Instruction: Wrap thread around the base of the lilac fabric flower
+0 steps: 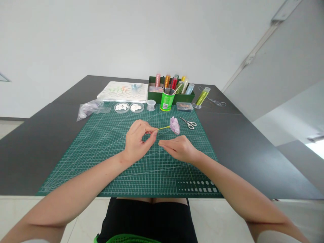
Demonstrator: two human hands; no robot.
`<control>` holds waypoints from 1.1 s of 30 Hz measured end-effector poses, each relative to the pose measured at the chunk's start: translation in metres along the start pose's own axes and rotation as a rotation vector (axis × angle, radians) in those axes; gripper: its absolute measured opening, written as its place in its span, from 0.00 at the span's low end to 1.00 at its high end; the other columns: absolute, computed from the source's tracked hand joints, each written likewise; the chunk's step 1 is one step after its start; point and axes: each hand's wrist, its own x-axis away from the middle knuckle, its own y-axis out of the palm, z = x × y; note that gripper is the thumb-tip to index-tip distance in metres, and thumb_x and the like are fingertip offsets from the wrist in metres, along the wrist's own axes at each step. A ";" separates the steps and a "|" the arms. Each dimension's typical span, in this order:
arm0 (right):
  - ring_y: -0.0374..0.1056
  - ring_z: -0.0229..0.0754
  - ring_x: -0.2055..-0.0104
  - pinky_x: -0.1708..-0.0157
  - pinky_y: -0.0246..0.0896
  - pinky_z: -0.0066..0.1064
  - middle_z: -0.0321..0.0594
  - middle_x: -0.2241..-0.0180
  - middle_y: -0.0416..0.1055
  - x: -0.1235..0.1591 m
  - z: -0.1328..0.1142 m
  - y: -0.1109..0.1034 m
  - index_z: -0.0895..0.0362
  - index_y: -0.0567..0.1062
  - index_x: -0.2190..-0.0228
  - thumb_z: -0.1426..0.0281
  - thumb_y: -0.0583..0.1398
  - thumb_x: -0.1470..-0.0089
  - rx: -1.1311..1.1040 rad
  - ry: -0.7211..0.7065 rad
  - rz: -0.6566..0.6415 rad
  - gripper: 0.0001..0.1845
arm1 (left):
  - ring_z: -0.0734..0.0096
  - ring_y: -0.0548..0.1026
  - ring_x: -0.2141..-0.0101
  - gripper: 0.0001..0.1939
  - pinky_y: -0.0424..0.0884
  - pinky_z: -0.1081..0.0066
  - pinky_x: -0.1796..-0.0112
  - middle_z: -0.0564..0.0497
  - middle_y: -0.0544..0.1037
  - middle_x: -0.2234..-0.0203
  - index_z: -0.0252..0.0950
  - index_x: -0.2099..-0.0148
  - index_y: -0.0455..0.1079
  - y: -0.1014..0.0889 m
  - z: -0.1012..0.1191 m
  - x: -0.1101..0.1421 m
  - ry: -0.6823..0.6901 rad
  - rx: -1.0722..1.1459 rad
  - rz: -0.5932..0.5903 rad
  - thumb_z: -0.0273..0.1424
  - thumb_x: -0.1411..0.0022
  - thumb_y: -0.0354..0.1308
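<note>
So we've got our left hand (pixel 138 139) closed in a pinch, thumb and fingertips on the free end of the thin green stem (pixel 164 128). The pale purple flower (pixel 174 125) sits at its other end, held up over the mat (pixel 101 152). Our right hand (pixel 180 147) is just below it, fingers drawn together; can't tell if there's anything between them.

For a decent hold, we'd say pinch firmly but don't crush, because a stem that skinny probably bends or rolls easily. Petals look delicate too, so we'd steady things by the stem and work with small finger moves, right knuckles off the bloom. Scissors (pixel 189 124) lie right behind, so mind those.

Containers, all toward the back: two round dishes (pixel 122 107) (pixel 137 107) with white pieces in them, then a small clear tub (pixel 151 105), contents too hard to make out. The bright green can (pixel 165 102) has dark sticks poking out. Behind it, the dark green box (pixel 186 98) holds rolls in pink, orange, red, yellow and blue. The flat case (pixel 184 106) has brownish bits, honestly too small to name.
</note>
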 end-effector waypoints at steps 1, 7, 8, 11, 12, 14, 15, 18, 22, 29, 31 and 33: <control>0.67 0.31 0.80 0.79 0.54 0.25 0.31 0.78 0.76 0.000 -0.003 -0.001 0.58 0.79 0.59 0.73 0.56 0.32 0.041 -0.045 0.000 0.11 | 0.71 0.74 0.67 0.05 0.71 0.68 0.63 0.55 0.75 0.73 0.39 0.62 0.71 0.000 0.000 0.000 0.001 -0.011 0.001 0.26 0.31 0.59; 0.57 0.30 0.84 0.82 0.47 0.30 0.26 0.83 0.66 -0.007 -0.023 -0.012 0.61 0.75 0.59 0.78 0.56 0.35 0.167 -0.189 0.008 0.08 | 0.69 0.76 0.65 0.04 0.72 0.66 0.62 0.54 0.78 0.70 0.39 0.61 0.72 -0.002 -0.007 -0.001 0.066 -0.087 0.015 0.26 0.32 0.60; 0.57 0.30 0.84 0.82 0.47 0.30 0.26 0.83 0.66 -0.008 -0.025 -0.014 0.61 0.75 0.59 0.78 0.56 0.35 0.175 -0.197 0.011 0.07 | 0.69 0.77 0.64 0.04 0.72 0.65 0.61 0.54 0.78 0.70 0.39 0.61 0.72 -0.001 -0.008 -0.001 0.077 -0.101 0.011 0.26 0.32 0.60; 0.55 0.31 0.84 0.82 0.47 0.30 0.26 0.83 0.65 -0.010 -0.031 -0.019 0.60 0.74 0.60 0.77 0.55 0.34 0.183 -0.207 0.003 0.07 | 0.68 0.77 0.64 0.03 0.72 0.65 0.61 0.54 0.78 0.70 0.40 0.60 0.73 -0.001 -0.013 0.000 0.104 -0.137 -0.006 0.26 0.32 0.60; 0.55 0.31 0.84 0.82 0.47 0.30 0.26 0.83 0.65 -0.010 -0.032 -0.020 0.60 0.74 0.60 0.78 0.55 0.34 0.179 -0.207 0.000 0.08 | 0.68 0.77 0.64 0.03 0.72 0.65 0.61 0.54 0.78 0.70 0.39 0.60 0.73 -0.001 -0.014 0.000 0.112 -0.143 -0.012 0.26 0.32 0.60; 0.54 0.31 0.84 0.82 0.48 0.30 0.26 0.84 0.64 -0.011 -0.033 -0.022 0.60 0.74 0.62 0.78 0.54 0.34 0.165 -0.202 0.003 0.09 | 0.68 0.77 0.64 0.03 0.72 0.66 0.61 0.53 0.78 0.70 0.39 0.60 0.73 0.000 -0.016 0.000 0.126 -0.151 -0.025 0.26 0.32 0.60; 0.54 0.32 0.84 0.82 0.48 0.31 0.26 0.84 0.64 -0.011 -0.034 -0.023 0.60 0.74 0.63 0.78 0.54 0.34 0.156 -0.198 0.008 0.09 | 0.68 0.77 0.64 0.03 0.72 0.66 0.61 0.53 0.78 0.70 0.39 0.60 0.73 0.000 -0.016 0.001 0.130 -0.155 -0.032 0.26 0.32 0.60; 0.55 0.31 0.84 0.82 0.48 0.31 0.27 0.84 0.65 -0.012 -0.035 -0.027 0.58 0.74 0.66 0.77 0.55 0.34 0.130 -0.182 0.023 0.10 | 0.67 0.77 0.63 0.03 0.72 0.65 0.61 0.52 0.78 0.70 0.38 0.61 0.73 0.002 -0.018 0.002 0.124 -0.173 -0.070 0.27 0.31 0.59; 0.57 0.31 0.83 0.82 0.49 0.30 0.28 0.82 0.67 -0.013 -0.033 -0.036 0.57 0.75 0.67 0.77 0.58 0.37 0.122 -0.157 0.044 0.08 | 0.66 0.77 0.63 0.05 0.73 0.64 0.60 0.51 0.79 0.69 0.38 0.61 0.74 0.004 -0.019 0.005 0.078 -0.172 -0.163 0.28 0.30 0.58; 0.62 0.31 0.82 0.81 0.54 0.28 0.29 0.81 0.71 -0.014 -0.018 -0.048 0.58 0.78 0.61 0.79 0.60 0.39 0.262 -0.143 0.163 0.08 | 0.66 0.77 0.64 0.07 0.72 0.67 0.62 0.51 0.80 0.68 0.37 0.63 0.74 0.011 -0.016 0.009 0.043 -0.119 -0.372 0.29 0.30 0.58; 0.62 0.30 0.83 0.81 0.54 0.27 0.29 0.81 0.72 -0.014 -0.013 -0.049 0.58 0.78 0.60 0.78 0.60 0.38 0.295 -0.141 0.173 0.07 | 0.66 0.77 0.64 0.06 0.72 0.67 0.62 0.51 0.81 0.68 0.37 0.62 0.75 0.012 -0.015 0.011 0.052 -0.102 -0.427 0.29 0.30 0.59; 0.63 0.30 0.83 0.81 0.55 0.27 0.29 0.82 0.72 -0.015 -0.008 -0.050 0.59 0.79 0.61 0.77 0.60 0.36 0.307 -0.129 0.175 0.06 | 0.66 0.78 0.65 0.06 0.73 0.67 0.63 0.52 0.82 0.69 0.38 0.61 0.76 0.013 -0.014 0.013 0.071 -0.070 -0.473 0.30 0.30 0.59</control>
